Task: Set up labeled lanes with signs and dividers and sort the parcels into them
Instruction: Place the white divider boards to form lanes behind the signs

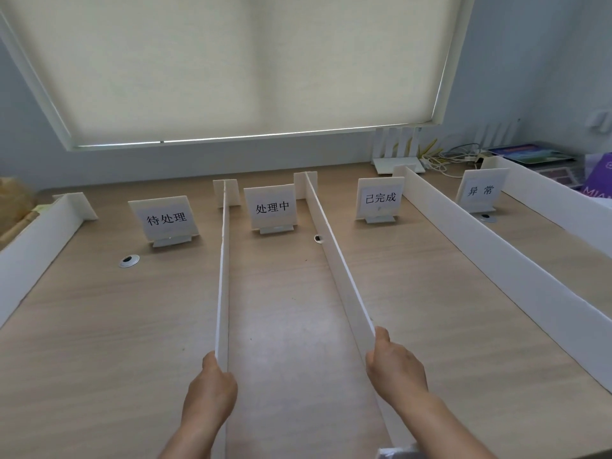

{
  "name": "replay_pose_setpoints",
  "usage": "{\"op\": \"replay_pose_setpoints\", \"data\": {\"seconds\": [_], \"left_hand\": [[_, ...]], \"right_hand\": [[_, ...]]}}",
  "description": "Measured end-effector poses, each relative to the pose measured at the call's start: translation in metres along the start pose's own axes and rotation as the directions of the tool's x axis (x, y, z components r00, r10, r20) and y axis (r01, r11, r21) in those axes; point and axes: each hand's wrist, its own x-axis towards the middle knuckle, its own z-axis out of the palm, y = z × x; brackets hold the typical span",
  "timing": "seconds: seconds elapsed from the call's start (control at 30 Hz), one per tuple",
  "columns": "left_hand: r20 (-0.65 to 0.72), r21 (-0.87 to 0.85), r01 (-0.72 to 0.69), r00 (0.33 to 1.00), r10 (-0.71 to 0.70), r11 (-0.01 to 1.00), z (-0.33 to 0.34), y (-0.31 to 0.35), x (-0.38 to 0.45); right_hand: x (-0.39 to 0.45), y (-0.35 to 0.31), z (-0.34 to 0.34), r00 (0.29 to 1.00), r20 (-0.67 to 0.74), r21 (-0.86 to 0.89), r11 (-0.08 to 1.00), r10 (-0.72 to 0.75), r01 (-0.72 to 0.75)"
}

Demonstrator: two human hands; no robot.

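Several white foam-board dividers stand on edge on the wooden table (109, 326), running away from me. My left hand (212, 389) pinches the near end of the left-centre divider (223, 276). My right hand (395, 369) grips the near end of the right-centre divider (337, 266). Further dividers stand at the far left (33, 246), to the right (480, 246) and at the far right (563, 207). A white sign stands at the head of each lane: 待处理 (165, 218), 处理中 (271, 207), 已完成 (380, 197), 异常 (480, 191). No parcels are in view.
A drawn roller blind (231, 67) covers the window behind the table. A white router with cables (397, 160) sits at the back right, beside a scale and a purple bag (596, 180). Cable grommets (129, 260) are set into the tabletop. Brown items lie beyond the far-left divider.
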Motion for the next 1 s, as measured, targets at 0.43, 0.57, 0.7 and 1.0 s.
{"op": "replay_pose_setpoints", "data": {"seconds": [0.43,0.57,0.7,1.0], "left_hand": [[-0.032,0.053,-0.001,0.999,0.002,0.999,-0.017,-0.018,0.002],[-0.038,0.05,0.011,0.999,-0.009,0.999,-0.021,-0.027,-0.001],[-0.04,0.032,0.023,0.999,-0.021,0.999,-0.023,-0.033,-0.004],[-0.05,0.031,0.051,0.998,-0.049,0.998,-0.033,-0.05,-0.003]], "right_hand": [[-0.006,0.01,-0.001,0.999,-0.037,0.0,1.0,0.017,-0.017],[-0.008,0.011,0.001,0.999,-0.031,-0.013,1.0,0.014,-0.014],[-0.01,0.01,0.006,0.999,-0.029,-0.026,0.999,0.018,-0.019],[-0.014,0.009,0.007,0.999,-0.032,-0.041,0.999,0.023,-0.025]]}}
